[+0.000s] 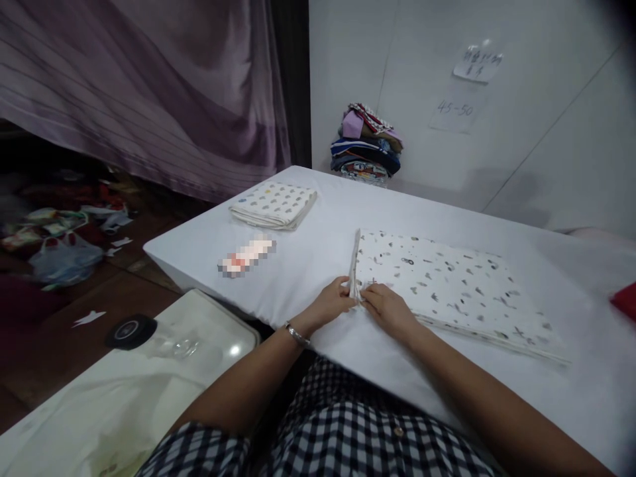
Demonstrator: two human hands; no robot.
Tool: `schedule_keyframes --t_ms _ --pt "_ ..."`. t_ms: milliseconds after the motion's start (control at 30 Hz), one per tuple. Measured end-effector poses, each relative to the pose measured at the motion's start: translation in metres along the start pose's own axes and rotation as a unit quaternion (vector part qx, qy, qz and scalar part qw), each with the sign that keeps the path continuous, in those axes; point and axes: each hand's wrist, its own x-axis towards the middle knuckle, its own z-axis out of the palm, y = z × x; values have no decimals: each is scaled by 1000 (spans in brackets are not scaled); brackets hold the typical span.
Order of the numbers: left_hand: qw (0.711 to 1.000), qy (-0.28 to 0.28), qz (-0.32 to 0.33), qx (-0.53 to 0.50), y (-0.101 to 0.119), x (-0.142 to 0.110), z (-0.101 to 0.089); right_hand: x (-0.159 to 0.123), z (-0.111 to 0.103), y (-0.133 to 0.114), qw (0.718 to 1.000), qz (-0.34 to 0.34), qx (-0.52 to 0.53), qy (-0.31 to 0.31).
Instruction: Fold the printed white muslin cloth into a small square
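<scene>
A folded white cloth (pixel 457 285) with small printed figures in grey, brown and black lies flat on the white-covered table (pixel 338 205), in layers. At its near left corner my left hand (pixel 330 306) has its fingers closed around the folded edge. My right hand (pixel 391 311) pinches the same corner from the right, thumb and fingers close to the left hand's fingertips. Farther left rests a smaller folded cloth (pixel 275 204), white with rows of grey shapes. The fingertips at the corner are partly hidden in the fabric.
A blurred-out oblong item (pixel 247 256) lies on the table. Folded clothes (pixel 366 146) are stacked by the wall. A lower white surface (pixel 213 308) at left bears a clear container with a black lid (pixel 131 330). Something red (pixel 624 301) sits at the right edge. A purple curtain (pixel 199 79) hangs behind.
</scene>
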Motion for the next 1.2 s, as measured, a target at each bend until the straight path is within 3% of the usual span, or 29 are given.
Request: schedule_keyframes --t_ms 167,367,567,800,900,1033,1200 --pt "998 27 8 48 -3 3 0 -2 -1 1 1000 -2 -17 27" --pt "999 41 -10 27 -5 3 -1 -6 2 -1 995 -52 -84 10" --pt "999 33 -16 20 0 1 -2 -6 8 -3 992 -74 -98 40" --pt "998 37 -25 52 3 5 -2 -12 11 -13 995 -64 -66 45" --pt "993 52 -14 101 -2 11 -1 -13 1 -14 998 -49 17 32" --pt "990 61 -4 129 -8 16 0 0 -18 0 989 -5 142 28" --pt "989 72 -12 128 -9 16 0 49 -24 42 992 71 74 76"
